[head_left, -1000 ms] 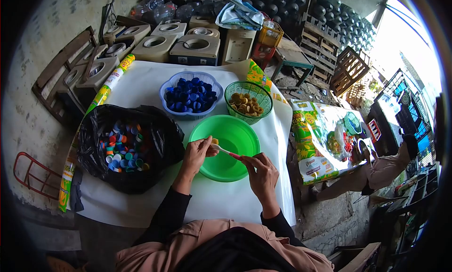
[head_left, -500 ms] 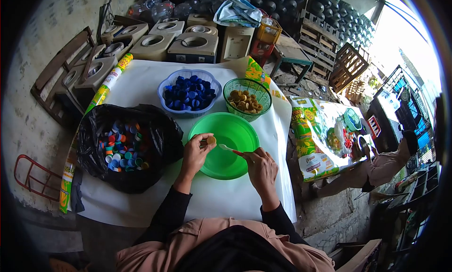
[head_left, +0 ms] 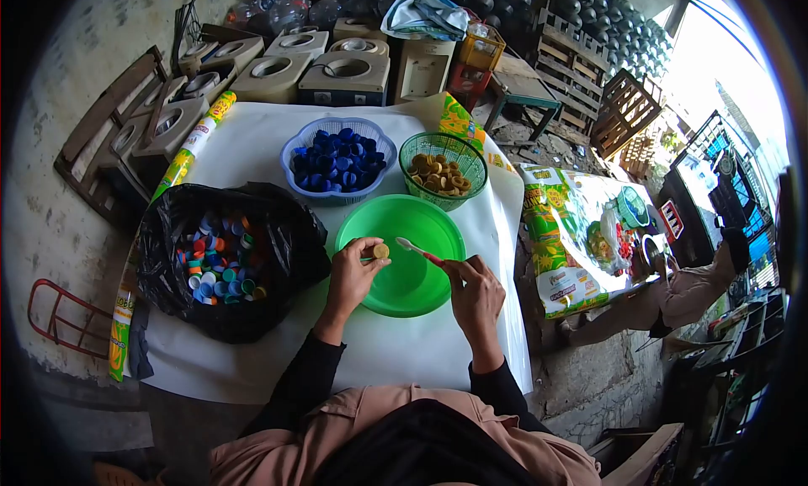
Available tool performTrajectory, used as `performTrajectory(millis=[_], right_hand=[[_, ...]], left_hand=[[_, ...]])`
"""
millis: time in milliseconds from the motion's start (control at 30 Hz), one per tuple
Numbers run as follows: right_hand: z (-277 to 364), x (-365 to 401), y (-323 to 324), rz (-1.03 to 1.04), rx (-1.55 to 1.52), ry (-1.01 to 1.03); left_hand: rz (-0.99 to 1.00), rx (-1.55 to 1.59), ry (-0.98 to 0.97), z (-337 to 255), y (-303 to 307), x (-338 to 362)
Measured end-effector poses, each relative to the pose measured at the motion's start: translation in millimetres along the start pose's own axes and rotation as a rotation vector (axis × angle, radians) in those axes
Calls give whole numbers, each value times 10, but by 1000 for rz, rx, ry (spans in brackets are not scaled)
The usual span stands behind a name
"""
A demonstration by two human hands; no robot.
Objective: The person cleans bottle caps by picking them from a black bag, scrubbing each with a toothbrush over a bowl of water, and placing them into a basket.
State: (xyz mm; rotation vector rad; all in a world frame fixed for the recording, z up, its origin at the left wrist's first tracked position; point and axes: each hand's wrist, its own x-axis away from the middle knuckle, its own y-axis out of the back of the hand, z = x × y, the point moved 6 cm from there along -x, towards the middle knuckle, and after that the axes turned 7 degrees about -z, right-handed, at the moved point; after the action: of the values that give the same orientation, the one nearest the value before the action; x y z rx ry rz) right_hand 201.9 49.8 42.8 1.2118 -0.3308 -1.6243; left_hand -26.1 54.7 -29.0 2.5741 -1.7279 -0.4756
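Observation:
Between thumb and fingers, my left hand (head_left: pixel 353 276) pinches a yellowish bottle cap (head_left: pixel 381 251) over the left part of a green basin (head_left: pixel 408 304). My right hand (head_left: pixel 475 301) grips the red handle of a toothbrush (head_left: pixel 418 252), its white head pointing left toward the cap, a small gap between them. Behind the basin are a lavender basket (head_left: pixel 295 173) of blue caps (head_left: pixel 338 159) and a green mesh basket (head_left: pixel 473 162) of yellowish caps (head_left: pixel 438 176). Left of the basin lies a black plastic bag (head_left: pixel 286 276) holding mixed-colour caps (head_left: pixel 223 263).
White sheeting (head_left: pixel 404 360) covers the work surface, with a rolled colourful sheet (head_left: pixel 181 162) along its left edge. Beige dispenser housings (head_left: pixel 345 86) stand behind. At right, another person (head_left: pixel 673 301) is beside a second covered surface (head_left: pixel 560 242) with baskets and bags.
The toothbrush has tilted more steeply, its head rising slightly away from the cap. The cap is turned more to face the camera, and my right hand sits slightly further right.

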Motion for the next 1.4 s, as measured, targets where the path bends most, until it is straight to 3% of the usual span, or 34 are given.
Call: performTrajectory(millis=[100, 333, 667, 800, 900, 1067, 1333, 1400], right_hand=[[-7, 25, -178, 91, 128, 128], [101, 48, 141, 31, -83, -29], [221, 81, 134, 17, -131, 29], [32, 3, -41, -22, 92, 35], [32, 63, -161, 115, 88, 93], [161, 70, 212, 3, -72, 5], [123, 16, 114, 58, -140, 61], [40, -45, 41, 61, -39, 54]], left_hand=[[-28, 22, -10, 61, -15, 2], [-18, -176, -68, -102, 2, 10], [-15, -141, -62, -66, -32, 58], [-40, -167, -82, -115, -20, 53], [-57, -116, -80, -100, -27, 58], [-61, -178, -75, -161, -44, 89], [-40, -208, -33, -167, -64, 74], [-39, -253, -54, -113, -71, 65]])
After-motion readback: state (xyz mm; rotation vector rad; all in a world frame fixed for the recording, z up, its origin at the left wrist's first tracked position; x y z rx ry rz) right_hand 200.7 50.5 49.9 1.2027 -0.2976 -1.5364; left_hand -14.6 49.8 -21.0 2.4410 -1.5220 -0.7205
